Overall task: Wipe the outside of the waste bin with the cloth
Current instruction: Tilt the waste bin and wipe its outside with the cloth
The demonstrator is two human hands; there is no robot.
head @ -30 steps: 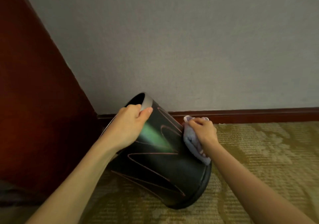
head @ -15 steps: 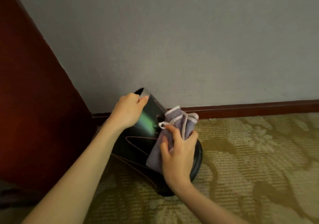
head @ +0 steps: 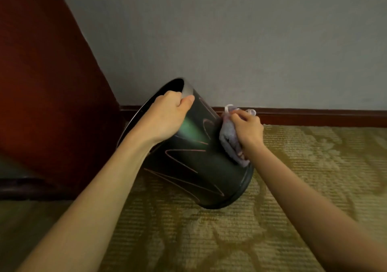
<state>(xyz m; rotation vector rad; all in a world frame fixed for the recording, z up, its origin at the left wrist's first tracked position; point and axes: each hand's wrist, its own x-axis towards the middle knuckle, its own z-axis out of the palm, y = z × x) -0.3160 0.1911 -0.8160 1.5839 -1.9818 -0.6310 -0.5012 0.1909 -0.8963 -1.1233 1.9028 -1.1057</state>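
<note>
Since half a second ago, your right hand has carried the cloth off the near face of the bin and round to its right flank.

Count of items: one waste bin, one cloth, two hands.

1. Glossy black round waste bin. The wall tapers towards the base and bears thin pinkish zigzag lines and a green sheen. A smooth grey band runs round the mouth. The bin stands tilted, mouth up and to the left, with its base down and to the right on the carpet, close to the far wall.
2. Pale lilac-grey cloth. It is soft, bunched into folds, with a white trim showing at its far end. It lies against the right side of the bin, between the bin wall and your right palm.
3. Your left hand grips the rim at the upper left: fingers curled over the edge into the mouth, thumb laid on the outer wall.
4. Your right hand is closed round the bunched cloth and holds it against the bin.

Surroundings: one olive-gold woven carpet with a ribbed floral pattern, one plain grey wall, one dark red skirting board along its foot, and one dark red wooden panel at the left.
</note>
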